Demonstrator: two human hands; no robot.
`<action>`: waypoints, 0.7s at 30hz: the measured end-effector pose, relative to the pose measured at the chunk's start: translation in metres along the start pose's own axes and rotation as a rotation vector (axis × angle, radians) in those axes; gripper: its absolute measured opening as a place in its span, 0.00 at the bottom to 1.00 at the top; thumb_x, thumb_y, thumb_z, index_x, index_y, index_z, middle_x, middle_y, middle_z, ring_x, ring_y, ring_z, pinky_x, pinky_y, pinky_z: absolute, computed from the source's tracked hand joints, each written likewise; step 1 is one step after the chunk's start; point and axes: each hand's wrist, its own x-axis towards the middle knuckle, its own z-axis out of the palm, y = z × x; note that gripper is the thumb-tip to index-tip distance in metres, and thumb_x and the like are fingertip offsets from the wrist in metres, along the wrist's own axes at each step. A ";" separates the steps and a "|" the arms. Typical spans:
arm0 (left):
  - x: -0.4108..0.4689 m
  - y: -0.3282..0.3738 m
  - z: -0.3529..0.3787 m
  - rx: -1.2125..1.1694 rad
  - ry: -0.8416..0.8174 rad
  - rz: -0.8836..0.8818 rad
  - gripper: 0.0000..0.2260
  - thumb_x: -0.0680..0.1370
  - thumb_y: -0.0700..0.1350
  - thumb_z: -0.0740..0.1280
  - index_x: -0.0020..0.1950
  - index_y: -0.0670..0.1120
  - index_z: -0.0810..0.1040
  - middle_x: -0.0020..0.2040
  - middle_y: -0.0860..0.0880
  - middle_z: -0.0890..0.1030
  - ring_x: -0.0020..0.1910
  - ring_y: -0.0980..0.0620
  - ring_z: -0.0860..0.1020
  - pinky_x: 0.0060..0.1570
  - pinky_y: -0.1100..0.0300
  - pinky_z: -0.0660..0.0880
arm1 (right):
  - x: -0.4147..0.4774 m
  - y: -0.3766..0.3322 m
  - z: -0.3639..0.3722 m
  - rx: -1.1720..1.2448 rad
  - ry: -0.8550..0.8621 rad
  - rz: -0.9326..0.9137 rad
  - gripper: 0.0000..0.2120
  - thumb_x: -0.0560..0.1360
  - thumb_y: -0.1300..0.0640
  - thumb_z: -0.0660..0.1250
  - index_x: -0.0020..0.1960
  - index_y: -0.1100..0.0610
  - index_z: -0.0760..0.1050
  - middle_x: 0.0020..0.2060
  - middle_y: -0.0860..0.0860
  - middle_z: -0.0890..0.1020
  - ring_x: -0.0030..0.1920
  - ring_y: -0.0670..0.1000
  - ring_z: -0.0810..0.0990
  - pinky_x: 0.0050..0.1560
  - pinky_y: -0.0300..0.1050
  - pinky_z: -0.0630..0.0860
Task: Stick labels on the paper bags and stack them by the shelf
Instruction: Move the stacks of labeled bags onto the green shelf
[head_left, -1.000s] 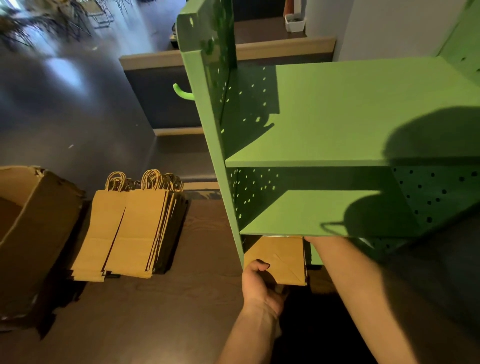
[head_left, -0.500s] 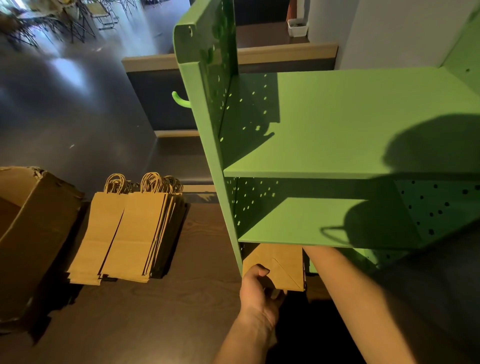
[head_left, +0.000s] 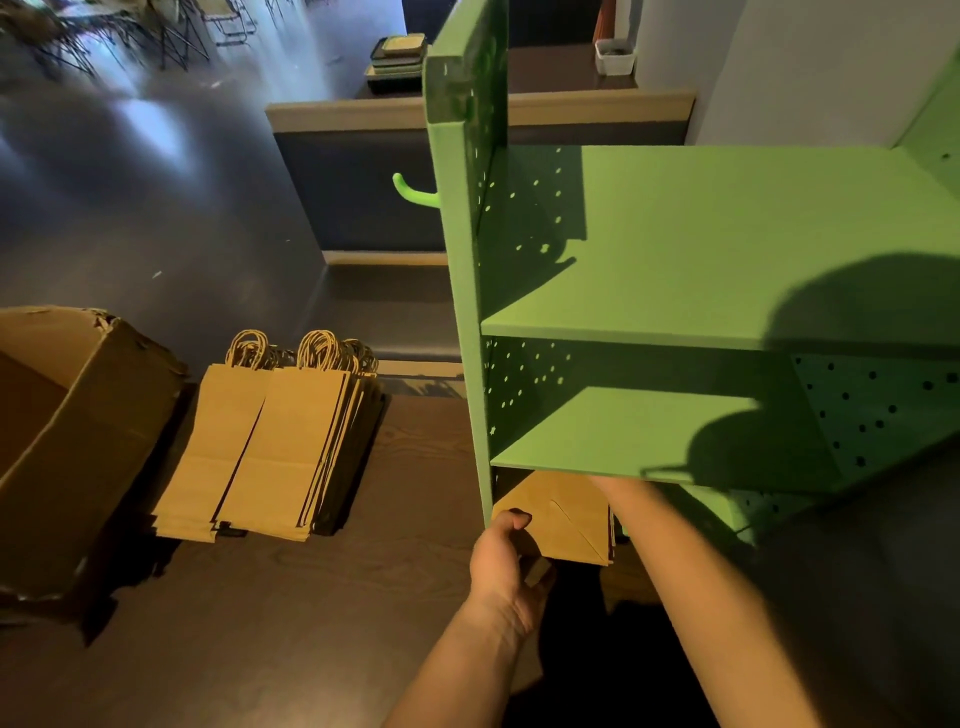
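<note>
Lower centre of the frame, a bag (head_left: 558, 514) lies flat under the lowest board of the green shelf (head_left: 675, 234); its far part is hidden by that board; the left hand (head_left: 506, 564) grips its near left corner, thumb on top, fingers curled beneath and mostly hidden; the right forearm (head_left: 691, 571) runs from the lower right under the board, so the right hand is hidden and its grip cannot be told; left of centre a stack (head_left: 275, 447) of bags lies on the floor; a box (head_left: 67, 441) is cut off at the left edge.
</note>
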 end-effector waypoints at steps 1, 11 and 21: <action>-0.001 0.002 -0.002 0.024 0.013 0.010 0.04 0.78 0.41 0.65 0.50 0.44 0.78 0.46 0.43 0.79 0.43 0.45 0.76 0.45 0.51 0.71 | -0.011 -0.003 0.000 -0.034 0.058 -0.100 0.14 0.84 0.51 0.56 0.65 0.57 0.70 0.64 0.57 0.73 0.54 0.54 0.71 0.61 0.44 0.68; -0.012 0.023 -0.036 0.234 0.049 0.080 0.08 0.82 0.46 0.62 0.50 0.43 0.78 0.34 0.47 0.79 0.36 0.51 0.70 0.35 0.57 0.64 | -0.061 0.032 0.035 -0.055 0.549 -0.574 0.15 0.80 0.52 0.65 0.62 0.58 0.79 0.66 0.53 0.76 0.71 0.55 0.67 0.73 0.53 0.64; -0.044 0.071 -0.090 0.151 -0.134 0.038 0.10 0.82 0.46 0.63 0.55 0.41 0.78 0.51 0.41 0.78 0.40 0.46 0.77 0.37 0.54 0.71 | -0.121 0.010 0.106 0.046 0.292 -0.677 0.09 0.79 0.57 0.65 0.41 0.49 0.77 0.31 0.45 0.80 0.32 0.43 0.80 0.32 0.36 0.75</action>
